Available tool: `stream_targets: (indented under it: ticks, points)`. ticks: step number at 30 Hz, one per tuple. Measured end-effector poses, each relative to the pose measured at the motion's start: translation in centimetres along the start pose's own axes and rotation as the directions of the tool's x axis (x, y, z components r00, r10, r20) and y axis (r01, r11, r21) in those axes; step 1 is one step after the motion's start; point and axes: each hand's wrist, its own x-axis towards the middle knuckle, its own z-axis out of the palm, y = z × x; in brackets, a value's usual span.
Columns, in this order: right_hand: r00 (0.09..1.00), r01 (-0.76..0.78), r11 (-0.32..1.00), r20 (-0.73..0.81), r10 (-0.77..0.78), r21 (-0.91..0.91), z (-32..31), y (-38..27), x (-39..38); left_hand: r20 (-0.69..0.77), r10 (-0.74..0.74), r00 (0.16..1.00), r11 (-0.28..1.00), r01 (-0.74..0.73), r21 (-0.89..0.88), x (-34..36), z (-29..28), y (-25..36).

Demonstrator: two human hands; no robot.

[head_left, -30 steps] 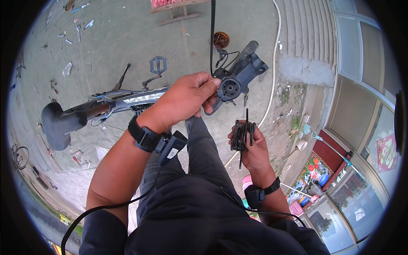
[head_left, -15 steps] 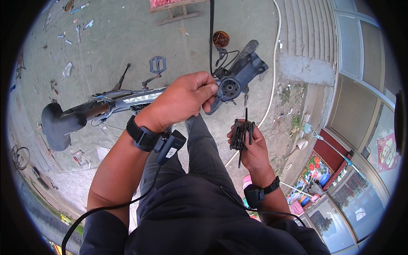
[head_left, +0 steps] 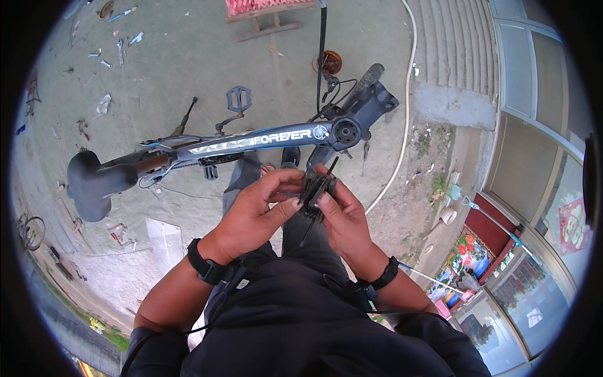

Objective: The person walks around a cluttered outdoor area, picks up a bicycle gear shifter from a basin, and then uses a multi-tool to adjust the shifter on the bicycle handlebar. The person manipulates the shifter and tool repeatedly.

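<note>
In front of my body both hands grip a dark folding hex key set, with one long key sticking out at the top and another at the bottom. My left hand pinches its left side between thumb and fingers. My right hand holds the right side, thumb across the front. Just beyond them a dark bicycle frame stretches from its saddle at the left to the steering head at the right. Its round top opening faces up, and neither hand touches it. The palms hide part of the hex key set.
A flat pedal juts out beyond the frame, and the front tyre lies past the steering head. Several wrenches are scattered far left. A white hose runs along the right, near a screwdriver.
My left hand has left the steering head and come down to the hex key set. My right hand has brought the set leftward and up to meet it.
</note>
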Motion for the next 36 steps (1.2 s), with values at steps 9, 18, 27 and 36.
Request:
stream_targets:
  ticks: [9, 18, 27, 36]
  points:
    - [0.999, -0.033, 0.999, 0.026, 0.032, 0.037, 3.1, 0.1, 1.6, -0.120, -0.027, 0.992, 1.000, 0.025, -0.017, 0.8, -0.5, -0.8]
    - [0.977, 0.100, 0.891, -0.125, -0.172, -0.443, -1.2, -4.1, 2.8, -0.090, -0.165, 0.982, 0.976, 0.150, -0.157, 4.0, -6.2, 2.3]
    - [0.906, 0.386, 0.632, 0.147, -0.397, -0.672, -2.2, -7.2, 6.6, 0.115, -0.169, 0.979, 0.985, 0.166, 0.041, 7.1, -8.5, 5.4]
    - [0.934, 0.345, 0.684, 0.167, -0.314, -0.643, -2.2, -7.0, 8.0, 0.135, -0.228, 0.964, 0.971, 0.215, 0.103, 7.9, -8.8, 6.3]
